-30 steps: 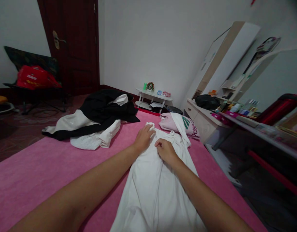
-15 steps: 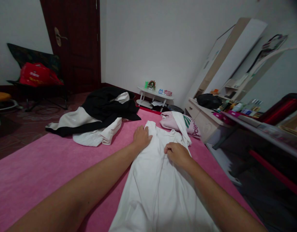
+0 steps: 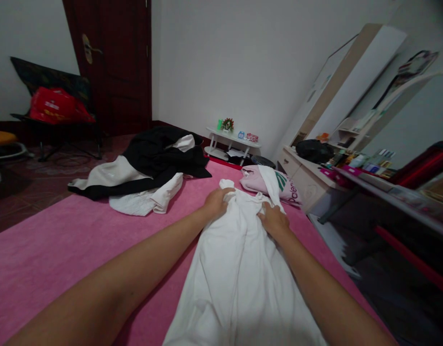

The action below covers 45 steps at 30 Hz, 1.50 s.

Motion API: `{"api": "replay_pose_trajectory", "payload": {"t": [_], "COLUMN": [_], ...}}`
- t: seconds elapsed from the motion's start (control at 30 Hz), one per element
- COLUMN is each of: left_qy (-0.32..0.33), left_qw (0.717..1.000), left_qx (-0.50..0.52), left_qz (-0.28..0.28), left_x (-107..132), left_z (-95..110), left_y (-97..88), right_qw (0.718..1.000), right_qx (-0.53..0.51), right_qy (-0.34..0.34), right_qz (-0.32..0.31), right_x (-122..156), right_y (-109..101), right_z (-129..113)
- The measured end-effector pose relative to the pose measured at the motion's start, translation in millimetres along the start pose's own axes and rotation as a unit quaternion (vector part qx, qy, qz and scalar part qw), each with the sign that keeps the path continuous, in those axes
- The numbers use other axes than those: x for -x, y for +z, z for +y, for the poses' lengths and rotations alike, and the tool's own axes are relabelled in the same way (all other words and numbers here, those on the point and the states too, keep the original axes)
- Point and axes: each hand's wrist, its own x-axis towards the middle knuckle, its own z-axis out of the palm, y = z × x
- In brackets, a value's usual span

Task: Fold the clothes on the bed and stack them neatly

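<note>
The white garment (image 3: 239,269) lies lengthwise on the bed (image 3: 73,259), its near end running out of view at the bottom and its far end between the two hands. Handling this cloth well seems to call for light, even tension: both hands level with each other, drawing outward just enough to ease the long creases down the middle without skewing the far edge. The narrow white strip, apparently a sleeve, that lies across the pink printed bag (image 3: 250,179) is worth minding, as a sideways tug could drag against the bag.

The left hand (image 3: 216,204) rests at the garment's far left edge, its grip narrow, fingers bent over the fabric. The right hand (image 3: 274,220) is at the far right side, near the foot of the strip; its grip is narrow too, thumb and fingers slightly apart against the cloth. Whether either hand truly pinches a fold, I cannot tell. The black clothing (image 3: 152,156) lies well apart, to the left.
</note>
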Motion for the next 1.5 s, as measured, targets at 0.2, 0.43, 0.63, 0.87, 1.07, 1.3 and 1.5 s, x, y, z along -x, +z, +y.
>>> {"api": "replay_pose_trajectory", "payload": {"t": [0.2,0.43,0.63,0.87,1.07,1.3,1.5], "left_qy": [0.045,0.053,0.045,0.084,0.107,0.145,0.207], "left_qw": [0.999,0.991,0.979,0.964,0.971,0.971,0.950], "left_qx": [-0.018,-0.117,-0.199,-0.254,-0.188,-0.130,-0.151], "left_qz": [-0.016,0.049,0.012,-0.010,-0.105,-0.138,-0.176], "left_x": [0,-21,-26,7,36,62,95], "left_z": [6,-18,-55,-56,-40,-28,-14], "left_y": [-7.9,-48.8,-58.5,-47.0,-52.5,-57.9,-73.8], "right_qw": [0.998,0.983,0.975,0.939,0.874,0.856,0.831], "right_qx": [-0.011,-0.100,-0.117,-0.176,-0.288,-0.269,-0.409], "right_qy": [-0.062,-0.107,-0.186,-0.292,-0.357,-0.419,-0.313], "right_qz": [0.009,0.108,0.017,0.043,-0.160,-0.138,-0.208], "right_x": [-17,-39,-31,48,150,191,173], "right_y": [-1,-20,-4,-32,-85,-61,-80], "right_z": [-6,-29,-62,-71,-65,-61,-52]}}
